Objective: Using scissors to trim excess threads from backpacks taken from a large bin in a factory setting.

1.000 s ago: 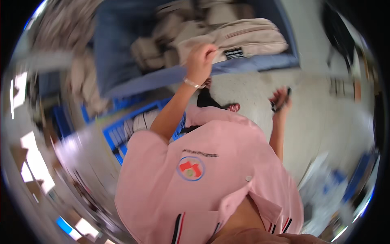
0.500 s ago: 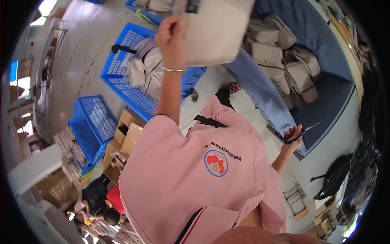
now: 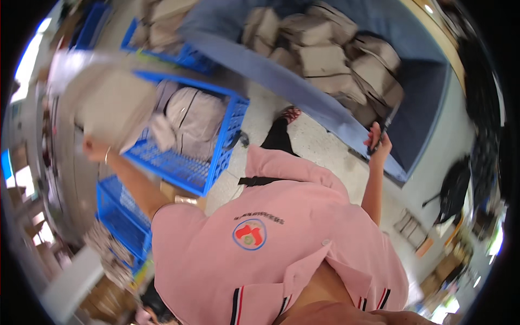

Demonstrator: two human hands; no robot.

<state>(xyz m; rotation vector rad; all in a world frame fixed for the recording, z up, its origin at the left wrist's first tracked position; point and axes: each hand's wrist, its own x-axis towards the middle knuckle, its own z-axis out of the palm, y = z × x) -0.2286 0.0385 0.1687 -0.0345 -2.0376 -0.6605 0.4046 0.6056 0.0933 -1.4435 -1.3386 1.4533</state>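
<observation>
My left hand (image 3: 96,149) is closed on the edge of a beige fabric bag (image 3: 116,105), which is smeared by motion. It hangs out to the left, past the blue plastic crate (image 3: 181,179). Inside that crate lie other beige bags (image 3: 197,111). On the right, my right hand (image 3: 380,145) grips a pair of scissors (image 3: 388,120) with dark handles, the blades pointing up and away from me. That hand is near the front wall of a large blue fabric-lined bin (image 3: 319,105), where several beige bags (image 3: 325,59) are heaped.
A second blue crate (image 3: 122,216) stands at the lower left beside stacked beige pieces (image 3: 108,244). Another blue crate (image 3: 189,57) with beige bags is at the back. A black backpack (image 3: 454,189) lies at the right near a small metal-framed stool (image 3: 411,230).
My left hand has swung the beige bag from the top middle out to the left. My right hand still holds the scissors, their blades now turned more upward. The whole view has shifted.
</observation>
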